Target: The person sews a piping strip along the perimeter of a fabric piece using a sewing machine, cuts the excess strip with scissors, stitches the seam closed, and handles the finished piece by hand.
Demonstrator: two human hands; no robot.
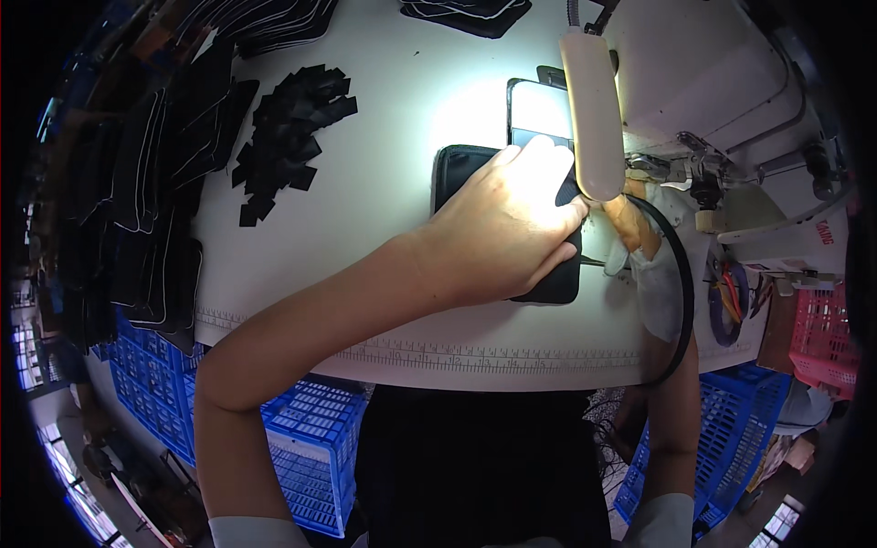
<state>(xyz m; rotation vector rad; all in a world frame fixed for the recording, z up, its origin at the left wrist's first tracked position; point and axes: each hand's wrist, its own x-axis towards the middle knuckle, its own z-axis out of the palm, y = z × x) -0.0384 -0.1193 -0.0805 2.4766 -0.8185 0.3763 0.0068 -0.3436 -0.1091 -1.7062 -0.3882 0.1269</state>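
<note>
My left hand (pixel 512 215) lies back up over a flat black rounded-corner panel (pixel 553 290), fingers bent and closed on it; the fingertips are partly hidden. A second dark-edged piece (pixel 539 110), washed out by bright light, stands just beyond the knuckles. My right hand (pixel 639 237) is to the right of the panel, in a whitish glove with tan covering on a finger. The pale work lamp (pixel 592 119) and a black cable (pixel 681 274) cover part of it, so I cannot see what its fingers do. Close by sits the sewing machine's metal needle area (pixel 658 167).
Small black strips (pixel 292 128) lie heaped on the white table (pixel 365 228). Stacks of black panels with pale edging (pixel 137 201) fill the left side; more (pixel 470 11) lie at the back. Orange-handled scissors (pixel 731 292) rest at right. Blue crates (pixel 315 447) stand below.
</note>
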